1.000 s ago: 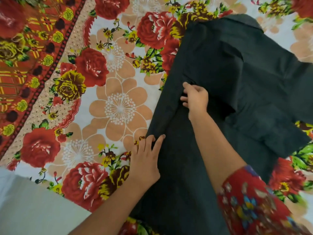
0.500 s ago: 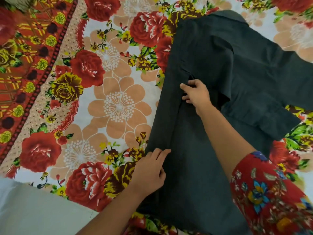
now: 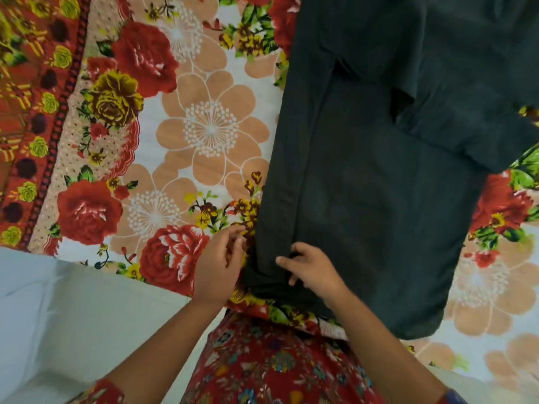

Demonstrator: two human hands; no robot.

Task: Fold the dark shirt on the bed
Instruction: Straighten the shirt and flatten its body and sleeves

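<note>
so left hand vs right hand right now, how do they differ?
The left hand sits at the dark shirt's left edge, mostly over the floral bedsheet; the right hand lies on the shirt itself. The left hand's fingers are loosely curled at the edge; the right hand's fingers pinch bunched fabric at the hem. Both work the shirt's near left corner.

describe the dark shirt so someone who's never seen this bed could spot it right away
Find the bed's bright floral sheet, covered in red roses and peach flowers. On its right side lies the dark shirt, a long charcoal spread with both hands at its near hem. It is the only plain, unpatterned fabric there.
</note>
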